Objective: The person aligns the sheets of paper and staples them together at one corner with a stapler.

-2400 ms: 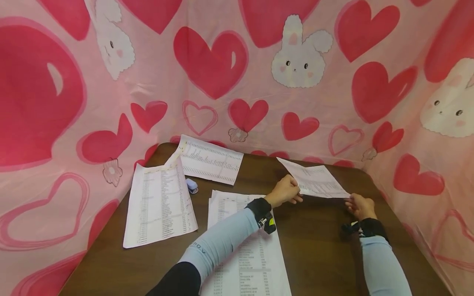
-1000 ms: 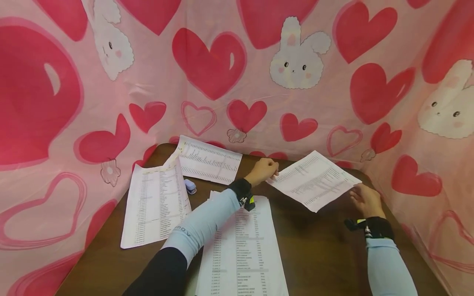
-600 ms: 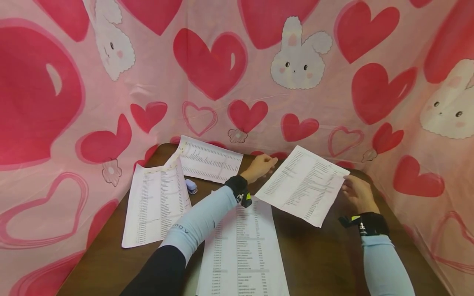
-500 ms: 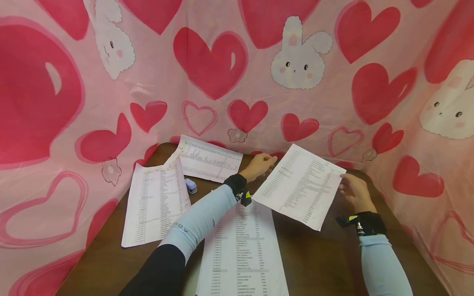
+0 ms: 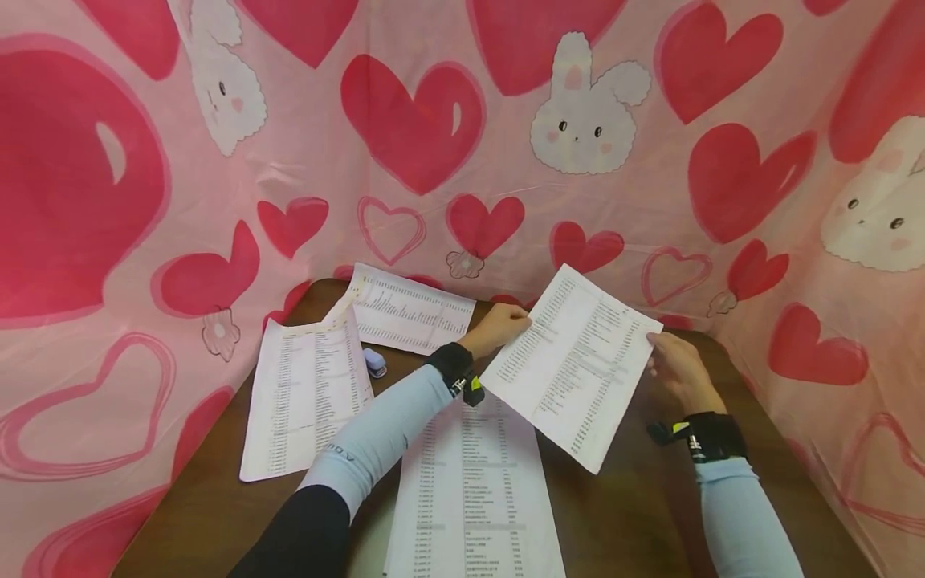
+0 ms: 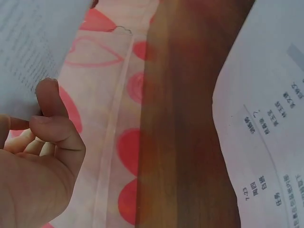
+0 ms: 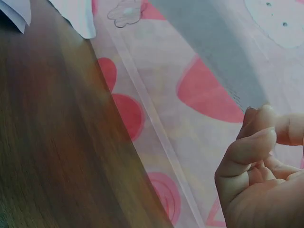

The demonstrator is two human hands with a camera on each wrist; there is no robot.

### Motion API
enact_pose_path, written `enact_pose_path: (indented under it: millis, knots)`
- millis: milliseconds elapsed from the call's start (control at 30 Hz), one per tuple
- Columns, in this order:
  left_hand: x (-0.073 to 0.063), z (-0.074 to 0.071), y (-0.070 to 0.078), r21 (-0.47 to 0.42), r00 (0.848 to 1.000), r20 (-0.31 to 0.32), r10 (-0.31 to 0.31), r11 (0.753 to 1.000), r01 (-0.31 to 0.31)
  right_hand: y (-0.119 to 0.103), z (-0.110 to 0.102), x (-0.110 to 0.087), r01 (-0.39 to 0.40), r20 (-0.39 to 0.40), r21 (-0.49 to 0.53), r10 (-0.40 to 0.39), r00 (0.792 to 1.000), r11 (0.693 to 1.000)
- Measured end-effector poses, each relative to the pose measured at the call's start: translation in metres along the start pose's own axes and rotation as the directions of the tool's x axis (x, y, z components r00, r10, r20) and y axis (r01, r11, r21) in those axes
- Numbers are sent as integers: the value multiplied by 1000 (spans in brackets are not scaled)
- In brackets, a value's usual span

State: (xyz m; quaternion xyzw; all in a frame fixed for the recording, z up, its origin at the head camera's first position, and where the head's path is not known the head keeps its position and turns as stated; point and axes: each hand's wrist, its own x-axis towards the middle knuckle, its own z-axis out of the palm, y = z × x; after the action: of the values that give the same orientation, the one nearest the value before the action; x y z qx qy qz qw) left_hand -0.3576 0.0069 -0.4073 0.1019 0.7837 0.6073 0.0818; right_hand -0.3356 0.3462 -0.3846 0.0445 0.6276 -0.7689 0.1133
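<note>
A printed sheet of paper point(image 5: 571, 365) is held up, tilted, above the right half of the table. My left hand point(image 5: 497, 329) pinches its left edge; in the left wrist view the thumb and index finger of that hand point(image 6: 45, 147) meet at the sheet's margin. At the upper right corner my right hand point(image 5: 682, 369) pinches the same sheet, and the right wrist view shows those fingertips point(image 7: 259, 116) closed on its corner. Below lies a stack of printed sheets point(image 5: 477, 498), partly covered by the held sheet and my left forearm.
On the left lies another printed sheet point(image 5: 299, 401), its top edge curled. Behind it a further sheet point(image 5: 415, 309) lies sideways. A small light-blue stapler point(image 5: 374, 363) sits between them. Pink heart-patterned cloth point(image 5: 412, 233) hangs around the brown table point(image 5: 636, 514).
The sheet has turned from lying sideways to nearly upright and come leftward and nearer. My left hand let go of its corner and now pinches its left edge; my right hand keeps its hold.
</note>
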Motion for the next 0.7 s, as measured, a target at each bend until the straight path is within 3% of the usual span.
enact_pose_path:
  millis: [233,433,700]
  knots:
    - [-2,-12,-4,-9,996,-81,-21,1000,20,8,6,-5,-2,62,-163,12,998,987]
    - [-6,-23,-5,-12,993,-121,-18,1000,17,12,27,-6,29,144,-243,7,990,970]
    - [-16,-34,-3,23,994,-106,-5,1000,7,2,49,2,122,157,-174,-95,983,977]
